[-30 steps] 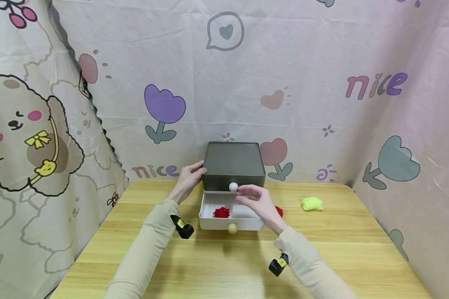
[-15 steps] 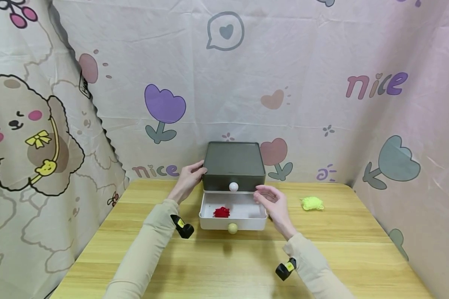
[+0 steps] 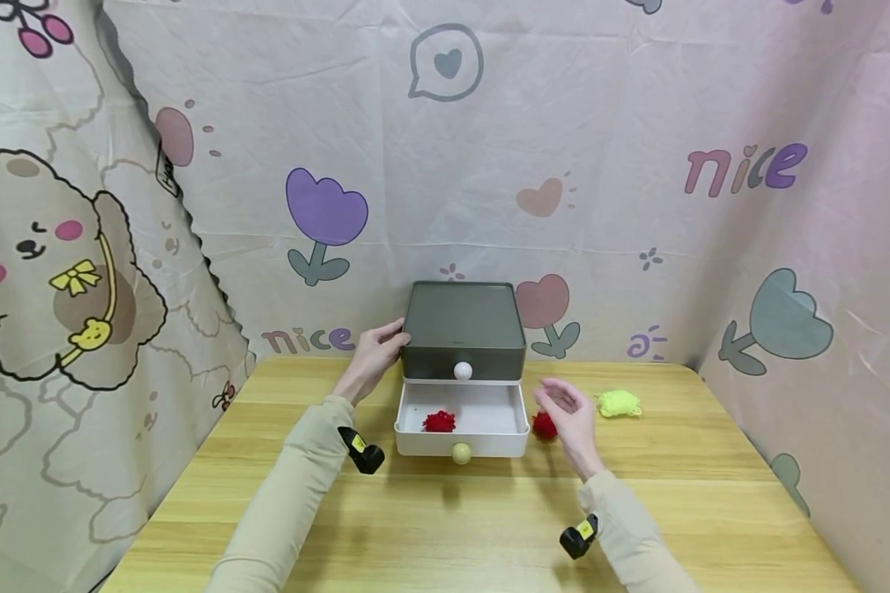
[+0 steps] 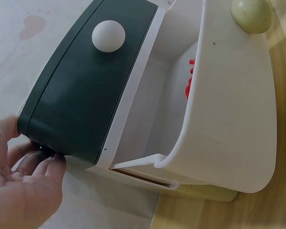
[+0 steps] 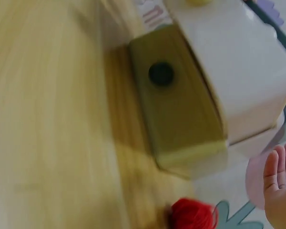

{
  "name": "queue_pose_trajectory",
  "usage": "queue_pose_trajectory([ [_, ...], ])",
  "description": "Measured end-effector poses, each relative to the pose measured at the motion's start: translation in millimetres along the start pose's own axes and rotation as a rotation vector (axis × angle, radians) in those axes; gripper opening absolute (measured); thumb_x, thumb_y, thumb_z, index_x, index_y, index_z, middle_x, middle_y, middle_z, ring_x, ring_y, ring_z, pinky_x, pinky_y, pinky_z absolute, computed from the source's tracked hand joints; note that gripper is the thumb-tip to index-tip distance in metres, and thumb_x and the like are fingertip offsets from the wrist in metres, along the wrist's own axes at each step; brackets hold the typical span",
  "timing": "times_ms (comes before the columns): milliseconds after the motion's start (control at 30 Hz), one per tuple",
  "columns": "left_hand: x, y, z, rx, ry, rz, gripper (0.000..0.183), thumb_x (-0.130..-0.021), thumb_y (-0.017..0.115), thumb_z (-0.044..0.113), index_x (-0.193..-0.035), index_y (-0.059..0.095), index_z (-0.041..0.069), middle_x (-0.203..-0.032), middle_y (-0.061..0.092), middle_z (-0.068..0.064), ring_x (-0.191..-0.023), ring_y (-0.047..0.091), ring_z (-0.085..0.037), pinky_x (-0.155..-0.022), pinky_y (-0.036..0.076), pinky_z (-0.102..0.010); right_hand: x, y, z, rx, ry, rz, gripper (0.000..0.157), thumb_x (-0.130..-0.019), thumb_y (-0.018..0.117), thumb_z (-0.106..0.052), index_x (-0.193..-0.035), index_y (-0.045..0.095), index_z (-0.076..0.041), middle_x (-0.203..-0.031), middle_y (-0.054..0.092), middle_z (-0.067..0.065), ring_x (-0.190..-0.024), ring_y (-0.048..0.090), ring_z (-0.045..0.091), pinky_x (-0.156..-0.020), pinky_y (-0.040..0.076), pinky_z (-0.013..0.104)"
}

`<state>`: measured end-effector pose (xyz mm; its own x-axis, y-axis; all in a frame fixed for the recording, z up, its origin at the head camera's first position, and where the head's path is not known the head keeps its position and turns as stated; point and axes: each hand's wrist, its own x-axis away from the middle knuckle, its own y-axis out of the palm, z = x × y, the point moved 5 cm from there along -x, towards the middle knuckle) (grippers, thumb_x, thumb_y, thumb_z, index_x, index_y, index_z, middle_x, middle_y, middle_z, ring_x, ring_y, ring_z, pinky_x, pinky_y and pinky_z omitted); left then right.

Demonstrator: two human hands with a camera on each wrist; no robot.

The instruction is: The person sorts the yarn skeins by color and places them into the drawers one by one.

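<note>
The head view looks forward and down across the table point(image 3: 430, 535) from well back; both wrist views look in close and tilted, from left and right of the white drawer point(image 3: 421, 445), which they share

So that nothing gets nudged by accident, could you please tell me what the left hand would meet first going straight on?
The dark upper box: the left hand seems to hold its side, so probably no free gap lies ahead.

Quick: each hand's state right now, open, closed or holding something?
Left hand: holding the drawer unit at its dark upper section.
Right hand: open, holding nothing, near the red ball.
</note>
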<state>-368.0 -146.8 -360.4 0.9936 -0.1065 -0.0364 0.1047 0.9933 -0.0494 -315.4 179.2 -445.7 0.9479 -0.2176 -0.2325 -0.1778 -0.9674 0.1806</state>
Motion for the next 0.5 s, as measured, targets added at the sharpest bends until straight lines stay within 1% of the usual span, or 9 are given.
queue_pose_trajectory([
  [100,0.0,-0.2,-0.5,-0.004,0.002,-0.001,0.057,-0.103,0.051,0.011,-0.156,0.033,0.003,-0.167,0.025,-0.015,-0.152,0.028,-0.031,-0.124,0.027,-0.049,-2.8,-7.3,7.1,0.041,-0.012,0.011,0.034,-0.087,0.071,0.005,-0.119,0.062,0.013,-0.087,0.072,-0.012,-0.082,0.068,0.002,-0.078,0.058,0.016],
  [200,0.3,-0.5,-0.9,-0.009,0.001,0.0,0.057,-0.103,0.052,0.012,-0.156,0.033,0.004,-0.167,0.025,-0.014,-0.152,0.029,-0.031,-0.124,0.027,-0.049,-4.6,-13.8,13.5,0.107,-0.019,0.021,0.04,-0.086,0.073,0.004,-0.122,0.059,0.016,-0.088,0.07,-0.015,-0.085,0.066,0.001,-0.081,0.056,0.013],
  [333,0.4,-0.6,-0.7,-0.007,0.005,0.0,0.057,-0.103,0.051,0.011,-0.156,0.033,0.003,-0.167,0.025,-0.014,-0.152,0.029,-0.031,-0.124,0.027,-0.049,-6.3,-21.6,22.3,0.187,-0.004,0.031,0.043,-0.085,0.073,0.003,-0.125,0.059,0.013,-0.09,0.066,-0.02,-0.088,0.062,0.001,-0.085,0.051,0.01],
  [400,0.0,-0.6,-0.4,-0.005,0.009,-0.001,0.056,-0.103,0.051,0.01,-0.156,0.033,0.003,-0.167,0.025,-0.014,-0.152,0.029,-0.031,-0.124,0.027,-0.049,-6.8,-24.8,25.8,0.208,0.008,0.034,0.045,-0.085,0.074,0.003,-0.127,0.059,0.011,-0.092,0.065,-0.021,-0.089,0.061,0.0,-0.087,0.049,0.01],
  [500,-0.5,-0.6,-0.3,0.0,0.015,-0.002,0.056,-0.103,0.05,0.009,-0.156,0.033,0.002,-0.167,0.025,-0.015,-0.151,0.029,-0.032,-0.124,0.027,-0.049,-6.9,-29.5,31.1,0.235,0.035,0.046,0.049,-0.084,0.075,0.0,-0.129,0.059,0.009,-0.095,0.063,-0.021,-0.093,0.059,0.003,-0.087,0.048,0.01],
])
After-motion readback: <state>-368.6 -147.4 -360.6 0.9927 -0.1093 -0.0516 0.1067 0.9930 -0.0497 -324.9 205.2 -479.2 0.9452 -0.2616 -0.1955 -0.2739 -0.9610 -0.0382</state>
